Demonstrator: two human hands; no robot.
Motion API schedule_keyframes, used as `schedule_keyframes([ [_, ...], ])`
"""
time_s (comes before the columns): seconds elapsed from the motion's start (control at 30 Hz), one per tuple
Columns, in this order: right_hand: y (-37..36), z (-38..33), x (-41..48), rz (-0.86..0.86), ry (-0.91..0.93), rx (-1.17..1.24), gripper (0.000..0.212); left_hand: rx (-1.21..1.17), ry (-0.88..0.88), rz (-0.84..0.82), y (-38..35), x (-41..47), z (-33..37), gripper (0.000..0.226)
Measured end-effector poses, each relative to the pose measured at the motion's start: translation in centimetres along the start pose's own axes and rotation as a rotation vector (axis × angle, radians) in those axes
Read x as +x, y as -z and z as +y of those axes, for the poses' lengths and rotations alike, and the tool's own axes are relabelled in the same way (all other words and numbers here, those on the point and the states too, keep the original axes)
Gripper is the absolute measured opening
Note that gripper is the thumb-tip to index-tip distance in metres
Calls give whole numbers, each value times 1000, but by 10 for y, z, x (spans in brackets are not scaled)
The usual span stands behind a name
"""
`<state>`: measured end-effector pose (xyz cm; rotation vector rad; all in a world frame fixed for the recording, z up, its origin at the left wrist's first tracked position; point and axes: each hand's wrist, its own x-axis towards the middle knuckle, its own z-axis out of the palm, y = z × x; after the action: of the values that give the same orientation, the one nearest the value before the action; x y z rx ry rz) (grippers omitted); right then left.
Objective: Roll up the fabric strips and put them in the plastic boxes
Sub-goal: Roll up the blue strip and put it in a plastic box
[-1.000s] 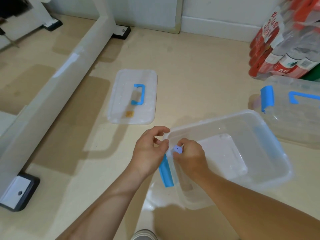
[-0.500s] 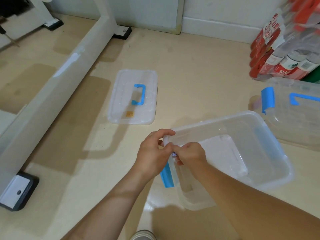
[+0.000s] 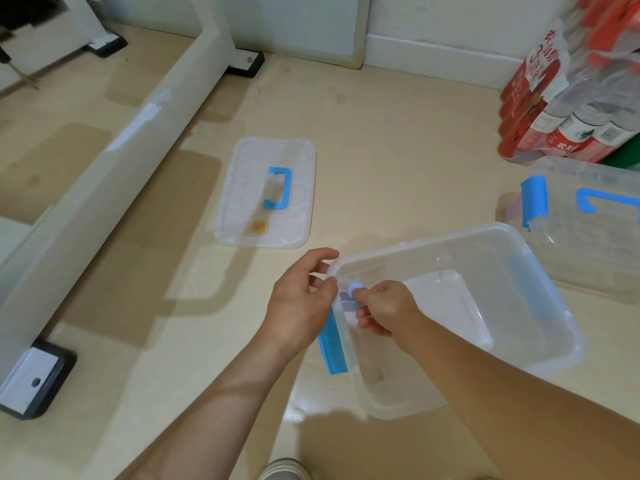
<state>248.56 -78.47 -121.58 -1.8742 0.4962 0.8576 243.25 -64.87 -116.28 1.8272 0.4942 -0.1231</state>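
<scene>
beige floor (image 3: 398,133) w/ a white wall behind, white table leg (image 3: 114,161) running diagonally on the left, shrink-wrapped bottle pack (image 3: 554,126) top right. a clear lid (image 3: 301,161) w/ blue handle lies flat on the floor, well apart from the open plastic box (image 3: 433,238). a 2nd box (image 3: 588,244), lid on, sits just beside it on the right.

both hands meet over the near-left corner of the open box. right hand (image 3: 384,306) pinches a small pale fabric strip (image 3: 355,291), mostly wound into a tight roll. left hand (image 3: 298,299) has its fingers curled, thumb + forefinger pinching what looks like the loose tail of the strip. box interior looks empty, so prob. the 1st roll, rolling step nearly done.

risks from here:
- roll is tiny and springy-looking. if the left hand lets go of the tail before the last turn is tucked, it'll likely unwind as it drops in.
- hands sit right at the rim, above the blue latch (image 3: 332,344). release too far left and the roll lands on the floor, not in the box.
- box is light and empty. a wrist bumping the rim could shove or tip it.
- part of the strip is hidden by the fingers, so can't tell how much is left to wind.
</scene>
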Motion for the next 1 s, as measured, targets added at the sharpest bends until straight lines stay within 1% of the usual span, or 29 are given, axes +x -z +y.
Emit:
schedule_keyframes([
  [0.13, 6, -4, -2, 18, -52, 27, 20, 9, 1, 21, 0, 2, 1, 33],
  [0.2, 8, -4, -1, 28, -67, 41, 24, 7, 4, 32, 1, 3, 0, 33],
  [0.23, 9, -5, -1, 27, -78, 55, 24, 1, 7, 38, 2, 3, 0, 33],
  [0.3, 10, -6, -3, 24, -95, 72, 15, -8, 21, 53, 2, 4, 0, 33],
  [0.37, 10, -6, -3, 25, -84, 46, 17, -13, 28, 67, 3, 4, 0, 33],
  [0.6, 10, 2, 2, 27, 83, -253, 26, -8, 27, 86, 5, 5, 0, 33],
  [0.73, 15, 2, 3, 42, 124, -389, 33, -16, 23, 96, 5, 5, 0, 33],
  [0.8, 22, -4, 1, 36, 141, -562, 37, -23, 21, 101, 7, 6, -2, 34],
  [0.87, 31, -18, -5, 7, 170, -789, 39, -44, 31, 120, 10, 8, -4, 34],
  [0.93, 38, -40, -15, -47, 189, -989, 34, -60, 46, 141, 13, 11, -7, 34],
  [1.0, 43, -68, -33, -141, 171, -1034, 25, -63, 54, 158, 16, 13, -8, 33],
])
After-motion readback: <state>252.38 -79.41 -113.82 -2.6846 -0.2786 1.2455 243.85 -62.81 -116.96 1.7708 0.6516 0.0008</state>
